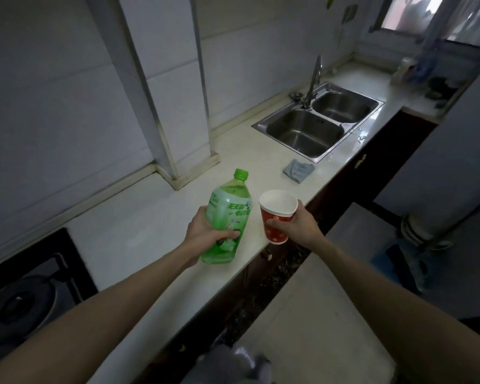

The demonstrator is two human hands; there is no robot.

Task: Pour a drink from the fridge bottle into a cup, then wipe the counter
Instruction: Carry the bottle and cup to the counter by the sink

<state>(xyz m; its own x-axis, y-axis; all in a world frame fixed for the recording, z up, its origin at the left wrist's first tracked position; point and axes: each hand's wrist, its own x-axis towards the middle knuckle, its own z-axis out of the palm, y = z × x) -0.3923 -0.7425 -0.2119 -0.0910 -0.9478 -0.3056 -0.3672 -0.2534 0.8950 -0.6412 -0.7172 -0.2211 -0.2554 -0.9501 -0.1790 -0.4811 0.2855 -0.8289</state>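
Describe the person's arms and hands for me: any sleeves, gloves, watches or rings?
Both forearms are bare right to the frame edge, with no sleeves showing. The left hand and right hand wear no gloves, and no watch, bracelet or ring is visible on either.

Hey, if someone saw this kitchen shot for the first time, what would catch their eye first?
The bright green plastic bottle, cap on, held by the left hand over the pale counter, beside the red paper cup with a white inside in the right hand. Farther along, a crumpled grey-blue cloth lies before the steel double sink.
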